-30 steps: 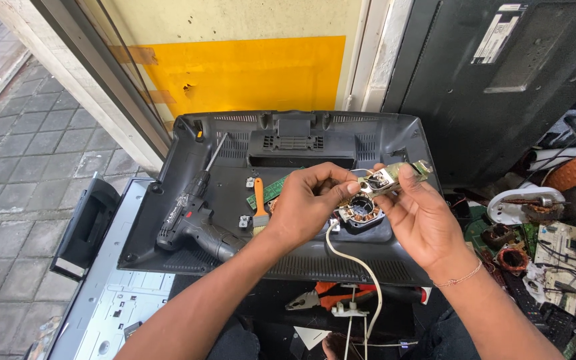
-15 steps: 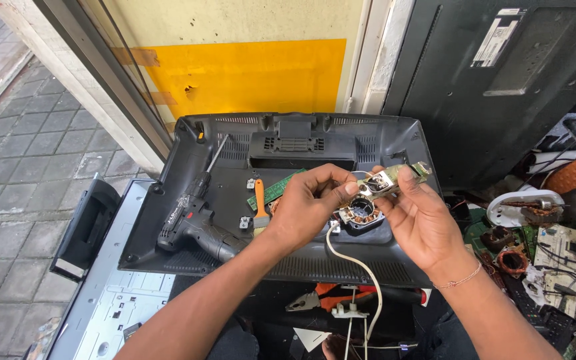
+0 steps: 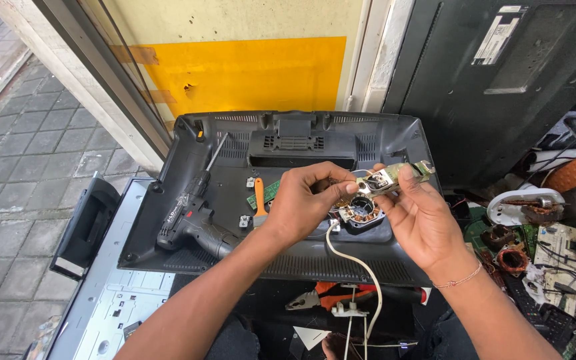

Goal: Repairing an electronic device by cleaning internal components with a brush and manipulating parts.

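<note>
Pinching a small brass-coloured metal part (image 3: 395, 179) between them at the centre of the frame, the left hand (image 3: 308, 203) and right hand (image 3: 418, 213) are both closed on it just above a copper-wound motor stator (image 3: 361, 212), which rests on the black television back cover (image 3: 188, 153) with one white cord (image 3: 361, 267) trailing toward the bottom. The part appears already lifted free of the stator, while the stator itself still sits whole on the cover. Around them lie one cordless screwdriver (image 3: 191, 223) at the left, one orange-handled tool (image 3: 259, 200), one green circuit strip (image 3: 265, 195), and one pair of pliers (image 3: 321, 297) below.
</note>
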